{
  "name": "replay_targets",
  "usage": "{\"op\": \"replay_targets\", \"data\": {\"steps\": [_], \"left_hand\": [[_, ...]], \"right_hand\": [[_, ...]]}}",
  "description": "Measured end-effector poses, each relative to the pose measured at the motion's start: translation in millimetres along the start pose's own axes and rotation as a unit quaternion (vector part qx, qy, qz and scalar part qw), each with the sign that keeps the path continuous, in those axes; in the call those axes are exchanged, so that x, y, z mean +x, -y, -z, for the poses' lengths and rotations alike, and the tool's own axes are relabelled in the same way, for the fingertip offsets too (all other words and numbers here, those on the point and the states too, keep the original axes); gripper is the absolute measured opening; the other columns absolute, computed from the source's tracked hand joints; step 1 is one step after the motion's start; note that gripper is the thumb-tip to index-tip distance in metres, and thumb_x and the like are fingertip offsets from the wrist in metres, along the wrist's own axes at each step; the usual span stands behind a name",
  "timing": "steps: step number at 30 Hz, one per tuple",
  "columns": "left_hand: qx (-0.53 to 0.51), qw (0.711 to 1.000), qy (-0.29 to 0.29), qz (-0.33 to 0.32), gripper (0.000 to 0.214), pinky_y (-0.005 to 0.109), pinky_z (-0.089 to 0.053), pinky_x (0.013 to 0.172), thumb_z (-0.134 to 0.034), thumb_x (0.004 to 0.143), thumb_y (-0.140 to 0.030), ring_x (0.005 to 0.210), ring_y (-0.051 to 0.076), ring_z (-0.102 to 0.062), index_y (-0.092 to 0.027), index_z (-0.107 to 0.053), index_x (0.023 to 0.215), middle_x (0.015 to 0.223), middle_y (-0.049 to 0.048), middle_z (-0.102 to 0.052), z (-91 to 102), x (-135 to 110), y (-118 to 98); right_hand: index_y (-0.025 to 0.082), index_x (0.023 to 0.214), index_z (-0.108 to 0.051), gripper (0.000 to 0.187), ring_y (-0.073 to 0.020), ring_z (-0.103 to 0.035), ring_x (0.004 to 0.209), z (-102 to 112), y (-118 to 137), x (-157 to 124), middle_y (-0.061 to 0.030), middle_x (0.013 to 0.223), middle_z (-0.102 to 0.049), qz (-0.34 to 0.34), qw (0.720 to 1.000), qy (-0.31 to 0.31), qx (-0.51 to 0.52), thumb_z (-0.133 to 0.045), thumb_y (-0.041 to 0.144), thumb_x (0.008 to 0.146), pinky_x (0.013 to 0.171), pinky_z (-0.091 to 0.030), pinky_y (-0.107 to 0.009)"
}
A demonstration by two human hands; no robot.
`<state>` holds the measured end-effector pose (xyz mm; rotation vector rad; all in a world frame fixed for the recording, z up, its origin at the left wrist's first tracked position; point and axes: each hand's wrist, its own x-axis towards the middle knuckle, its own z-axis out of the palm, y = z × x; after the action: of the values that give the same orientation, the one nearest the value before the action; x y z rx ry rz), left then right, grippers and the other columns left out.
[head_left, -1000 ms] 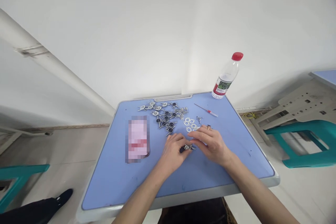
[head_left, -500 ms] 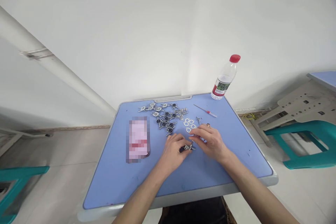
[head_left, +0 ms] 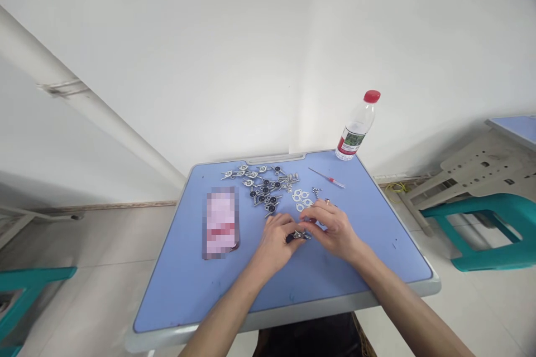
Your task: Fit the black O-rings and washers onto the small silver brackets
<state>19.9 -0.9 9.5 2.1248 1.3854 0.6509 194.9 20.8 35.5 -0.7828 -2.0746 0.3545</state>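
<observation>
My left hand point(head_left: 280, 240) grips a small metal fitting point(head_left: 298, 235) with a silver plate, a dark body and a short stub, held just above the desk. My right hand point(head_left: 330, 228) is pinched over the top of that fitting, thumb and fingers together; whatever they hold is hidden or too small to name. Flat silver gasket-like plates point(head_left: 300, 197) lie just beyond my right hand, with a small pile of tiny screws point(head_left: 317, 192) beside them. Further left is a cluster of similar fittings, several with black round centres point(head_left: 265, 189) and several with silver plates point(head_left: 248, 183).
A screwdriver point(head_left: 327, 177) with a clear and red handle lies at the back right of the blue desk point(head_left: 184, 290). Behind it stands a water bottle point(head_left: 352, 136) with a red cap. A blurred pink phone-shaped object point(head_left: 221, 223) lies left. Green stools point(head_left: 502, 234) flank the desk.
My right hand has shifted slightly left and closer to the fitting, its fingers now over it. My left hand keeps its hold.
</observation>
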Motion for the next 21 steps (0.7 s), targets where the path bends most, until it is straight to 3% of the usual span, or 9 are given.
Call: {"op": "replay_targets", "data": {"steps": [7,10,15,21], "left_hand": [[-0.001,1.000,0.005,-0.001,0.013,0.036,-0.038,0.078,-0.067,0.081,-0.018,0.083,0.020,-0.056,-0.027,-0.072,0.089,0.081,0.0001,-0.062,3.2,-0.3,-3.5],[-0.005,1.000,0.001,-0.001,0.014,0.038,-0.039,0.082,-0.067,0.081,-0.018,0.087,0.020,-0.057,-0.028,-0.072,0.090,0.088,0.0002,-0.065,2.8,-0.9,-2.9],[-0.012,1.000,-0.006,-0.010,0.014,0.039,-0.039,0.085,-0.071,0.079,-0.019,0.092,0.022,-0.059,-0.027,-0.072,0.090,0.097,0.0010,-0.067,-0.8,-1.0,1.4],[-0.008,1.000,-0.004,-0.002,0.010,0.038,-0.038,0.081,-0.071,0.080,-0.020,0.085,0.020,-0.058,-0.026,-0.072,0.088,0.087,0.0007,-0.065,0.4,0.0,-0.1]], "right_hand": [[0.021,0.090,-0.057,0.010,-0.0137,-0.053,0.061,-5.2,-4.0,-5.1,0.0000,0.070,-0.058,-0.032,0.999,-0.022,-0.020,-0.053,0.028,0.095,0.061,-0.043,-0.027],[0.022,0.107,-0.059,0.016,-0.0147,-0.058,0.069,0.6,-2.9,-4.6,-0.0030,0.081,-0.063,-0.002,1.000,0.018,-0.004,-0.046,0.024,0.098,0.064,-0.046,-0.027],[0.022,0.132,-0.049,0.036,-0.0188,-0.059,0.100,13.4,2.0,-0.9,-0.0099,0.113,-0.062,0.009,0.991,0.108,0.080,-0.038,0.016,0.099,0.082,-0.049,-0.033],[0.023,0.111,-0.059,0.021,-0.0154,-0.058,0.074,10.0,-4.3,-1.6,-0.0032,0.088,-0.067,-0.002,0.995,0.047,0.083,-0.048,0.014,0.096,0.070,-0.046,-0.030]]}}
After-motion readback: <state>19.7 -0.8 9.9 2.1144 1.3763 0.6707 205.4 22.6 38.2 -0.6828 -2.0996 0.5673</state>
